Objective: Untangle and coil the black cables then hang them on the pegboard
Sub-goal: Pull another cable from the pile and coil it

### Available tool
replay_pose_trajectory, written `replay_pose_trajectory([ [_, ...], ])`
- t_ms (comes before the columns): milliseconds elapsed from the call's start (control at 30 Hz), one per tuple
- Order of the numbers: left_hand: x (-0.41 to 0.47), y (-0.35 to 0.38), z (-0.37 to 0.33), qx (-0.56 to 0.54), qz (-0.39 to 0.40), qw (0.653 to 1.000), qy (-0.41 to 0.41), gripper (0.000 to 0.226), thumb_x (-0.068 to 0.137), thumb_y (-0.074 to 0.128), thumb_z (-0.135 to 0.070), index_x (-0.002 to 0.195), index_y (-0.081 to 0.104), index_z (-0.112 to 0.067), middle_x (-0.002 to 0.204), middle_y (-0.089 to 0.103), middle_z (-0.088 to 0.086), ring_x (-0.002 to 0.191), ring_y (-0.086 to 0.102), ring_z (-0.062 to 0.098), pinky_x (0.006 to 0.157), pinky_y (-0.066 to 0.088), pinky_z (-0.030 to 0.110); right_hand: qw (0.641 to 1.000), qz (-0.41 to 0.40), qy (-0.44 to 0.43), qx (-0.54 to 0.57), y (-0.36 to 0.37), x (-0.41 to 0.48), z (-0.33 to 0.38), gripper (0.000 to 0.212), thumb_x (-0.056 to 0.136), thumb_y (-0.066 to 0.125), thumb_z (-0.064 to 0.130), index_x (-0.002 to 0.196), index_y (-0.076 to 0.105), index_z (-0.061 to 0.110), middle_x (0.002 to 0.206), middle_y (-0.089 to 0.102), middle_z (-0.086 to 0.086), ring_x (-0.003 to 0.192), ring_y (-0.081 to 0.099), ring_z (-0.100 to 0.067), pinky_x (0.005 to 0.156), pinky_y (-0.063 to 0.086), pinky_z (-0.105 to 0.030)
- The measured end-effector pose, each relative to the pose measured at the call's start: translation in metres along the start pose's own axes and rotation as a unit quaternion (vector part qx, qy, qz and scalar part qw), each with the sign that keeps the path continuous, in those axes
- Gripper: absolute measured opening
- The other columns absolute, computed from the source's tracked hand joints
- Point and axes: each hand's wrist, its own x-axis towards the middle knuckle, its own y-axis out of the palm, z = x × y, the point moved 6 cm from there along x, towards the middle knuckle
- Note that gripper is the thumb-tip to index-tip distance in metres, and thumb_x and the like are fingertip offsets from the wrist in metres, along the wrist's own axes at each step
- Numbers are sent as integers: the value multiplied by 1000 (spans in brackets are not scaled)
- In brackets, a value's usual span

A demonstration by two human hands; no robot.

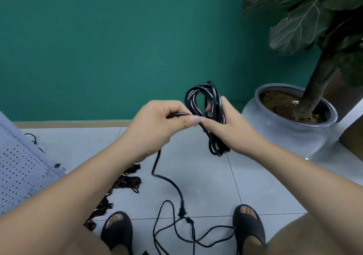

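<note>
My right hand (233,125) grips a coil of black cable (213,99), several loops standing upright above the fingers and hanging below the palm. My left hand (157,125) pinches the same cable's loose strand just left of the coil. From that hand the free tail (169,182) drops to the floor and ends in a loose tangle (186,229) between my feet. More black cable bundles (127,182) lie on the tiles at the lower left. The white pegboard (17,168) leans at the left edge.
A large grey pot (290,133) with a leafy plant stands at the right, close to the coil. A green wall runs behind. My two feet in black sandals (117,229) stand on the grey tiled floor by the tangle.
</note>
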Motion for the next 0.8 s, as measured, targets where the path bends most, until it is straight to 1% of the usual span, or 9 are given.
replay_pose_trajectory([
  [100,3,-13,-3,0,-33,999,13,17,92,83,-20,87,75,-6,49,50,-16,41,36,3,46,30,12,996,58,-5,61,18,-10,4,73,85,61,89,121,57,26,102,73,-1,94,73,-23,94,58,-61],
  [200,4,-23,-10,35,-57,997,43,24,85,89,-18,83,71,-2,45,46,-18,44,40,2,51,31,8,989,111,-19,100,30,-17,15,82,85,64,86,132,54,19,106,72,-6,93,73,-27,94,57,-64],
  [333,7,-32,-8,74,-68,994,53,38,69,99,-35,70,67,-15,52,52,-14,54,39,8,54,33,24,984,180,-11,14,40,-22,20,81,72,89,63,137,53,32,124,68,-4,115,67,-25,105,54,-56],
  [400,10,-35,-5,91,-68,992,49,41,67,100,-36,70,66,-14,55,53,-11,55,39,9,52,32,23,974,227,-9,-17,46,-26,21,70,76,88,48,135,52,34,110,68,-2,101,67,-23,94,58,-49],
  [467,15,-38,2,87,-60,994,38,42,68,100,-34,72,64,-12,58,50,-5,57,38,12,55,32,25,963,269,-13,-21,48,-29,23,51,81,83,29,123,54,26,93,60,1,80,59,-18,78,53,-46],
  [567,22,-37,12,54,-17,998,27,42,73,97,-32,77,63,-9,63,45,2,63,35,18,61,30,31,952,305,-24,-35,48,-33,25,35,84,78,11,103,50,21,86,54,8,75,51,-11,70,47,-41],
  [667,26,-34,17,-11,-12,999,34,35,84,88,-39,81,68,-10,71,48,14,65,34,21,58,30,31,965,259,-36,25,45,-35,33,33,82,77,8,100,52,21,84,54,8,74,50,-10,69,44,-39],
  [733,32,-38,21,-31,-45,998,32,30,97,77,-41,82,70,-16,73,49,14,65,35,22,58,30,32,979,183,-43,77,39,-32,39,33,79,77,15,99,53,24,86,58,-4,75,52,-14,68,46,-49],
  [800,36,-43,25,-55,-63,996,26,36,104,68,-43,83,67,-14,74,38,16,64,28,22,59,25,35,984,117,-43,124,31,-30,44,33,77,76,17,100,53,23,91,62,-19,74,53,-21,67,50,-58],
])
